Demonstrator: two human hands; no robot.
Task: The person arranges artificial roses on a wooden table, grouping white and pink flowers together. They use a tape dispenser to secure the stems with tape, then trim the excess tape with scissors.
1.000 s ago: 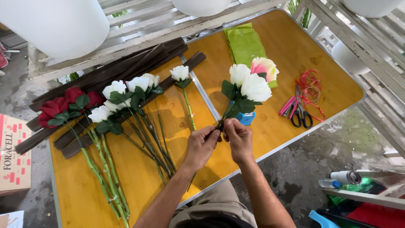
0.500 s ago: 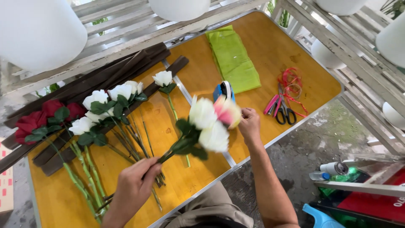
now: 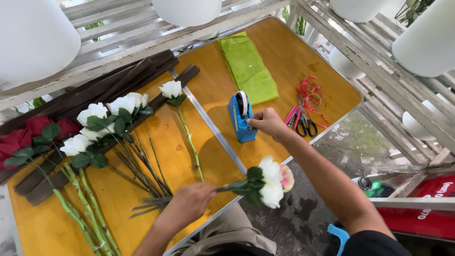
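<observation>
My left hand (image 3: 188, 205) grips the stems of a small bunch of artificial roses (image 3: 271, 182), white with one pink, held level over the table's near edge with the blooms pointing right. My right hand (image 3: 266, 122) is at the blue tape dispenser (image 3: 241, 116) in the middle of the yellow table (image 3: 284, 52), fingers pinched at its top right side. A single white rose (image 3: 171, 89) lies left of the dispenser.
Several white roses (image 3: 102, 118) and red roses (image 3: 28, 135) lie on the table's left half over dark wooden slats (image 3: 118, 85). Green folded paper (image 3: 249, 68) lies at the back, scissors (image 3: 302, 121) and red ribbon (image 3: 310, 90) at the right. White lamp-like shades hang above.
The bunch swung down and to the right, its blooms now past the table edge. My right hand let go of it and reached to the tape dispenser. My left hand holds the stems alone.
</observation>
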